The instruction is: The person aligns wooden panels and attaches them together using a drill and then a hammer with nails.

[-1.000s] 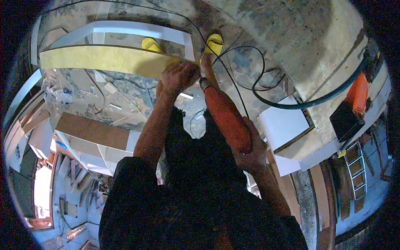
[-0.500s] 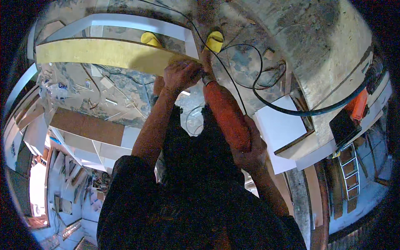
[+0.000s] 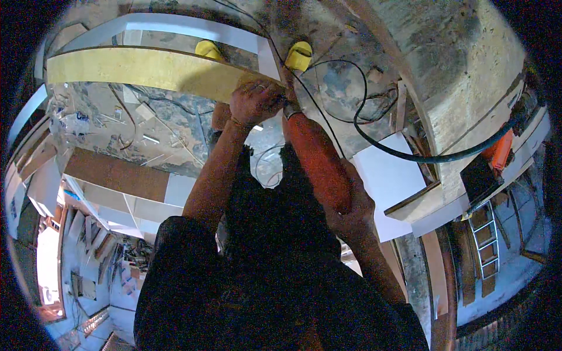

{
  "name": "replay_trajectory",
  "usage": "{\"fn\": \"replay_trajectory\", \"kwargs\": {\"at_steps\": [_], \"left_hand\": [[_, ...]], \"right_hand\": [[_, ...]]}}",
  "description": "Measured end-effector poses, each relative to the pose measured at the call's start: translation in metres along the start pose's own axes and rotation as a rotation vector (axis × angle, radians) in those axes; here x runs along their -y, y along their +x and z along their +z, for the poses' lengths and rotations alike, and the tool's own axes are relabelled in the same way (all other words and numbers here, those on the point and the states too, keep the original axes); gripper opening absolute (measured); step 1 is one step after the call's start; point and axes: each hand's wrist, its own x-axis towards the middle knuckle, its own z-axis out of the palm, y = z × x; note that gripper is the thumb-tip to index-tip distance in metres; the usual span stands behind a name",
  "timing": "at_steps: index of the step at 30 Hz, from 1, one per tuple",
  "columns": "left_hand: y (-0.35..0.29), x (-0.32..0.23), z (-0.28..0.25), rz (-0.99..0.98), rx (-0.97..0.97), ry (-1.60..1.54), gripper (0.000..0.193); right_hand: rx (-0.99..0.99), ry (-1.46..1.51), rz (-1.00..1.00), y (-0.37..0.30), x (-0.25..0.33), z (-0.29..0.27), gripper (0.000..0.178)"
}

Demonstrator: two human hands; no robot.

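My right hand [image 3: 354, 202] grips the rear of a long red power tool [image 3: 319, 161], its fingers wrapped round the body. The tool's narrow metal front end points up and away, at the corner of a board frame. My left hand [image 3: 254, 102] is closed at that corner, on the end of a curved-looking yellow board [image 3: 146, 67], right beside the tool's tip. Behind this board runs a white board [image 3: 193, 26], joined by a short white end piece. What the tip touches is hidden by my left hand.
A black cable [image 3: 319, 120] passes close to the tool and loops over the dirty floor. Yellow footwear [image 3: 300, 55] shows beyond the frame. At right stand a white panel [image 3: 389, 169], a large wooden surface [image 3: 468, 117] and an orange tool [image 3: 501, 151]. A white cabinet [image 3: 111, 205] lies left.
The whole view has shifted slightly. Both hands, the red power tool and the yellow board keep almost the same places relative to each other.
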Motion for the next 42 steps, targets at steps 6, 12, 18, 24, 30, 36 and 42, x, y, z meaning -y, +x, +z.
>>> {"fn": "replay_trajectory", "kwargs": {"at_steps": [6, 12, 18, 24, 30, 36, 42], "left_hand": [[-0.008, 0.014, 0.001, 0.062, -0.048, -0.027, 0.025], [-0.008, 0.012, -0.003, 0.102, 0.023, 0.038, 0.028], [-0.009, 0.023, -0.001, 0.163, 0.034, -0.010, 0.032], [0.001, 0.013, -0.012, 0.087, 0.060, -0.080, 0.037], [-0.002, 0.019, -0.007, 0.158, -0.031, -0.036, 0.035], [0.002, 0.016, -0.006, 0.152, -0.019, -0.046, 0.037], [-0.009, 0.023, -0.008, 0.095, 0.017, 0.015, 0.040]], "right_hand": [[0.076, -0.115, -0.010, 0.005, 0.024, -0.006, 0.079], [0.115, -0.246, -0.052, 0.009, 0.048, -0.011, 0.084], [0.165, -0.287, 0.008, 0.016, 0.059, -0.015, 0.087], [0.131, -0.297, -0.004, 0.007, 0.060, 0.000, 0.090], [0.114, -0.289, -0.006, 0.008, 0.057, 0.001, 0.090], [0.043, -0.260, -0.068, 0.009, 0.051, 0.000, 0.087], [0.035, -0.230, -0.038, 0.008, 0.057, 0.001, 0.083]]}}
